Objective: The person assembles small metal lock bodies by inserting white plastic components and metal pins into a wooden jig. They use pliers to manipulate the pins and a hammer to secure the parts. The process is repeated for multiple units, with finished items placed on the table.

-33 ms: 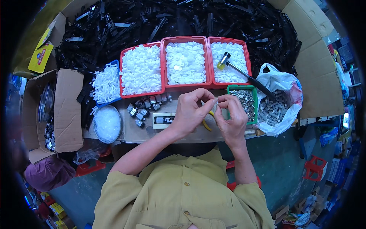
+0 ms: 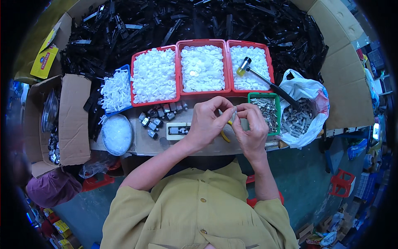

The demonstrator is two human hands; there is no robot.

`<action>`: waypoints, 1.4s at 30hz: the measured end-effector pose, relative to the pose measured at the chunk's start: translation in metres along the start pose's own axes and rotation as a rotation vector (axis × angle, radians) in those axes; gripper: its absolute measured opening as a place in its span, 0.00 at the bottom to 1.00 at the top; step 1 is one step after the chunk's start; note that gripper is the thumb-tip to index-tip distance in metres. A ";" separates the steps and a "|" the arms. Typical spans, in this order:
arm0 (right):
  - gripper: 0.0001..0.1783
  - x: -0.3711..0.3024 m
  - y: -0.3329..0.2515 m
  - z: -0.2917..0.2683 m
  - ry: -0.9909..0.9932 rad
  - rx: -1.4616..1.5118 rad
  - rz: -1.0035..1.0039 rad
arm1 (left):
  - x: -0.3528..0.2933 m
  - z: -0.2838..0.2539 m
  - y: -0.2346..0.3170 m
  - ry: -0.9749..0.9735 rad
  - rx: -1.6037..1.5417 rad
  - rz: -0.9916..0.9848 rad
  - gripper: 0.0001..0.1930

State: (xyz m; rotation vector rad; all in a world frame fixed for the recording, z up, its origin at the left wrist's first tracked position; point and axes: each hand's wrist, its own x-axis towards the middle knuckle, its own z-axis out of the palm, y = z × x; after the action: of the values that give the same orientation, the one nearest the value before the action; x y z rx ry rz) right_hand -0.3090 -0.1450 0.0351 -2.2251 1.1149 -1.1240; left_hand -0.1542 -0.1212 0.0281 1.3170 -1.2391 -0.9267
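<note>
Both forearms come up from the lower edge and meet over the workbench [image 2: 157, 145]. The left hand [image 2: 209, 120] and the right hand [image 2: 252, 126] are raised with fingers bent inward — their fingertips pinch together on one small pale part [image 2: 233, 113], held between them, just above the bench and in front of the red trays [image 2: 202, 68]. A small hammer [image 2: 265, 81] lies across the right tray.
</note>
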 end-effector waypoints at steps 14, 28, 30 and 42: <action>0.10 0.005 0.006 -0.001 -0.120 0.382 0.000 | -0.007 -0.025 -0.010 -0.319 -1.036 -0.597 0.09; 0.11 0.003 -0.007 0.004 -0.172 0.229 -0.130 | -0.043 -0.030 -0.014 -0.123 -0.563 -0.175 0.22; 0.11 0.002 -0.011 0.006 -0.179 0.220 -0.147 | -0.046 -0.031 -0.018 -0.104 -0.546 -0.131 0.20; 0.11 0.004 -0.024 0.024 -0.293 0.240 -0.156 | -0.063 -0.058 -0.024 -0.065 -0.303 -0.104 0.15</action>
State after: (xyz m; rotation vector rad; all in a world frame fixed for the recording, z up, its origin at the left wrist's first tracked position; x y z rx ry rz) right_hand -0.2765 -0.1334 0.0385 -2.2219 0.6617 -0.8983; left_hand -0.1043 -0.0513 0.0055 1.1244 -1.0381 -1.1894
